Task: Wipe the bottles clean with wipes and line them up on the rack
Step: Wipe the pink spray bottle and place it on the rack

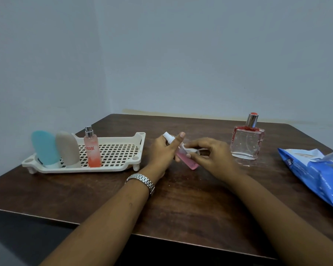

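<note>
The small pink spray bottle (pixel 183 153) is held tilted above the middle of the wooden table (pixel 181 198), its white cap up and to the left and its base down and to the right, which looks meant to expose its side for wiping. The left hand (pixel 161 150) is closed around the upper part near the cap, with one finger raised past the nozzle, apparently steadying it. The right hand (pixel 210 154) has its fingertips pinched on a scrap of white wipe (pixel 190 150) pressed to the bottle's side; how much of the wipe is bunched under the fingers cannot be told. To the left, the cream slotted rack (pixel 121 150) holds three bottles upright in a row at its left end: a blue tube (pixel 44 148), a beige tube (pixel 68 149) and a tall peach spray bottle (pixel 92 150), each just beside the next, so the right part is judged left free for the rest. To the right, one square glass perfume bottle (pixel 247 141) stands alone on the table, seemingly awaiting its turn. At the far right lies one blue pack of wipes (pixel 315 175), its flap lifted. That makes five bottles in all, three racked.
</note>
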